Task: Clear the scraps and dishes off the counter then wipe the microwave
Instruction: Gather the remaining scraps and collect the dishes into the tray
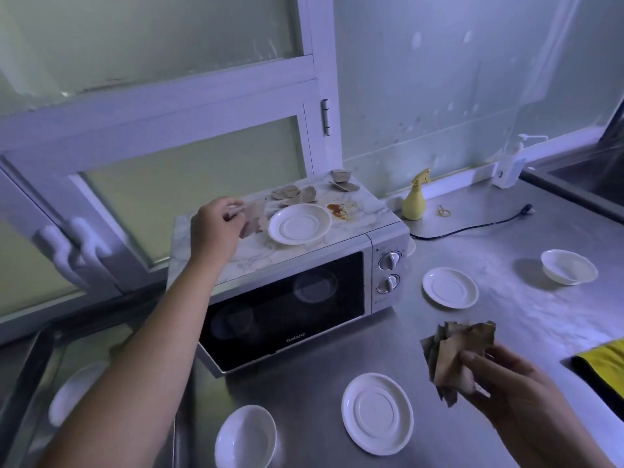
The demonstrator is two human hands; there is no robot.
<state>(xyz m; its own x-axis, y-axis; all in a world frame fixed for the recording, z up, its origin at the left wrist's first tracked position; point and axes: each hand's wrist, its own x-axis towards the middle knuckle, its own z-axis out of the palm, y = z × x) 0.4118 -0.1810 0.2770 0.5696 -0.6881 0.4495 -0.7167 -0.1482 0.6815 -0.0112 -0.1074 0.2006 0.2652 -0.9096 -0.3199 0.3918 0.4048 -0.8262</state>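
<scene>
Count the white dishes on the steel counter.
4: right saucer beside the microwave, deep bowl far right, front saucer and shallow dish nearest the camera. A white rim behind the microwave may be a fifth.

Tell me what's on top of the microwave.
A white saucer, torn brown scraps, an orange stain; the left hand pinches one scrap. Anything under the saucer or hand is hidden.

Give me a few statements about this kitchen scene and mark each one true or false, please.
1. The right hand holds a bunch of brown scraps. True.
2. A white saucer sits on top of the microwave. True.
3. The microwave door stands open. False: it is shut.
4. The yellow spray bottle stands on the microwave. False: it stands on the counter beside it.
5. The left hand pinches a scrap over the microwave top. True.
</scene>
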